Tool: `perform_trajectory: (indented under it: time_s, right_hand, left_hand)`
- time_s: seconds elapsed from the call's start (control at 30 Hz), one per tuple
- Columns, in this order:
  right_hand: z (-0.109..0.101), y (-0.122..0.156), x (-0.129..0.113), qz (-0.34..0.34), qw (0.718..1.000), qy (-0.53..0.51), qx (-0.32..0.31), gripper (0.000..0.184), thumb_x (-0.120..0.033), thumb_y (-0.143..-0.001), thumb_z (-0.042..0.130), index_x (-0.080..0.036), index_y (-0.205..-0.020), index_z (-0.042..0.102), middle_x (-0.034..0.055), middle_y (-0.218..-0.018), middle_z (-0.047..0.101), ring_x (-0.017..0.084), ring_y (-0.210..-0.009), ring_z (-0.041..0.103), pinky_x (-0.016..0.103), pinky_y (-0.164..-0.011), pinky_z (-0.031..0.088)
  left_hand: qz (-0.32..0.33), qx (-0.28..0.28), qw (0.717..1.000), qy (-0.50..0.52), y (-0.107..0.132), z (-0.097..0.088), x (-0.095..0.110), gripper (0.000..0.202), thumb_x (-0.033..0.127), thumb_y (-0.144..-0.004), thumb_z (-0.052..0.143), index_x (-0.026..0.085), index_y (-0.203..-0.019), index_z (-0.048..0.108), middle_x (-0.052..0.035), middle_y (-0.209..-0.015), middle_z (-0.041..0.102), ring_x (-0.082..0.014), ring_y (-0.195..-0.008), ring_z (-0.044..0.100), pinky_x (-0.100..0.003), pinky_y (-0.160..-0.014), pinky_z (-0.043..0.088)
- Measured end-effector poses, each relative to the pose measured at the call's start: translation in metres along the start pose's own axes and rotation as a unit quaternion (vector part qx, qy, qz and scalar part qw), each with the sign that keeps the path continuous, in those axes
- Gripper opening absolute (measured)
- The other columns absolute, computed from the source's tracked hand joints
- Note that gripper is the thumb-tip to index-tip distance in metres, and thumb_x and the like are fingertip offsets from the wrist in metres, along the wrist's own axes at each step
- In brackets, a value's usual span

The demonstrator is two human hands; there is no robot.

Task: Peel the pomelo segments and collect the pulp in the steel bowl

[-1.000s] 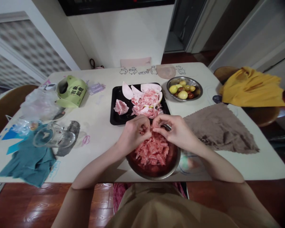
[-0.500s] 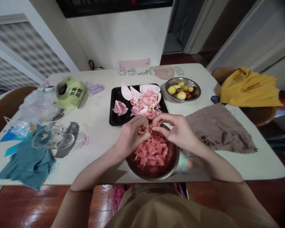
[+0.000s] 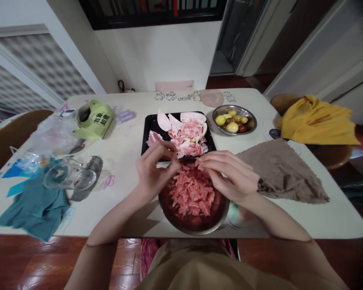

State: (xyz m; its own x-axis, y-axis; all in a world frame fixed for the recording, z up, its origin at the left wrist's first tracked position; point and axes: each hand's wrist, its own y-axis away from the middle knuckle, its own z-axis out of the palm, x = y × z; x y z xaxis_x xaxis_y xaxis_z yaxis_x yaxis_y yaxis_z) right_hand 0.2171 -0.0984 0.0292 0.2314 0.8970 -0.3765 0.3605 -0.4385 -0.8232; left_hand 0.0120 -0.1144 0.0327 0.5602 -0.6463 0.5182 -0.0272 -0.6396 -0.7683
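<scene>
A metal bowl (image 3: 220, 215) at the near table edge holds a heap of shredded pink fruit flesh (image 3: 192, 192). Just behind it a black tray (image 3: 147, 139) carries pink peel and membrane scraps (image 3: 187, 135). My left hand (image 3: 153, 171) hovers at the bowl's left rim, its fingers curled to the thumb in a pinch. My right hand (image 3: 231, 175) reaches over the bowl's right side, with its fingertips drawn together near the far rim. What either pinch holds is too small to see.
A second metal bowl (image 3: 248, 125) of small yellow and red fruit stands behind on the right. A brown cloth (image 3: 284, 171) lies right of my hands. A glass jug (image 3: 68, 177), a teal cloth (image 3: 36, 205), plastic bags (image 3: 53, 135) and a green box (image 3: 93, 119) crowd the left.
My hands, pinched together over the bowl's far rim before, have pulled apart. The left has moved left off the bowl. The view has tilted up a little.
</scene>
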Motion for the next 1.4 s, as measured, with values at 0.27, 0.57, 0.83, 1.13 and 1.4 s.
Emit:
perform_trajectory:
  time_s: [0.27,0.57,0.83,1.13,1.4]
  right_hand:
    - [0.003,-0.004,0.003,0.159,0.982,-0.067,0.079,0.010,-0.017,-0.086,0.076,-0.027,-0.089,0.076,0.0026,-0.086,0.079,0.021,-0.080,0.075,0.039,-0.079,0.063]
    - [0.001,-0.005,0.006,0.185,0.975,-0.082,0.090,0.011,-0.018,-0.083,0.079,-0.026,-0.089,0.075,0.0024,-0.086,0.079,0.020,-0.081,0.073,0.039,-0.080,0.061]
    - [0.004,-0.003,0.000,0.166,0.982,-0.054,0.073,0.014,-0.014,-0.085,0.076,-0.027,-0.092,0.075,0.0018,-0.088,0.078,0.019,-0.084,0.073,0.038,-0.082,0.061]
    - [0.007,0.001,-0.005,0.088,0.994,-0.042,0.054,0.025,-0.006,-0.086,0.072,-0.024,-0.101,0.075,0.0040,-0.092,0.078,0.019,-0.085,0.073,0.036,-0.078,0.062]
    - [0.002,-0.004,-0.002,0.092,0.989,-0.030,0.109,0.026,-0.004,-0.082,0.075,-0.024,-0.098,0.076,0.0036,-0.091,0.079,0.019,-0.083,0.074,0.036,-0.078,0.062]
  left_hand:
    - [-0.005,-0.220,0.975,0.022,0.003,0.008,-0.015,0.009,0.020,-0.088,0.075,0.018,-0.080,0.070,-0.0062,-0.096,0.074,-0.0200,-0.094,0.070,-0.035,-0.084,0.058]
    - [0.027,-0.261,0.965,-0.014,0.007,0.006,-0.013,0.004,0.024,-0.087,0.077,0.021,-0.085,0.074,-0.0045,-0.096,0.075,-0.0228,-0.100,0.067,-0.038,-0.087,0.059]
    - [0.050,-0.111,0.992,0.024,0.003,-0.004,0.007,0.018,0.024,-0.083,0.082,0.020,-0.095,0.070,-0.0048,-0.096,0.073,-0.0205,-0.097,0.069,-0.036,-0.088,0.059]
    - [0.172,-0.040,0.981,-0.082,0.012,-0.002,0.004,0.034,0.018,-0.087,0.078,0.026,-0.119,0.071,-0.0028,-0.112,0.077,-0.0217,-0.110,0.069,-0.036,-0.090,0.062]
    - [0.208,-0.028,0.970,-0.121,0.009,-0.002,0.008,0.025,0.017,-0.082,0.082,0.021,-0.105,0.074,-0.0028,-0.103,0.079,-0.0231,-0.108,0.070,-0.034,-0.086,0.063]
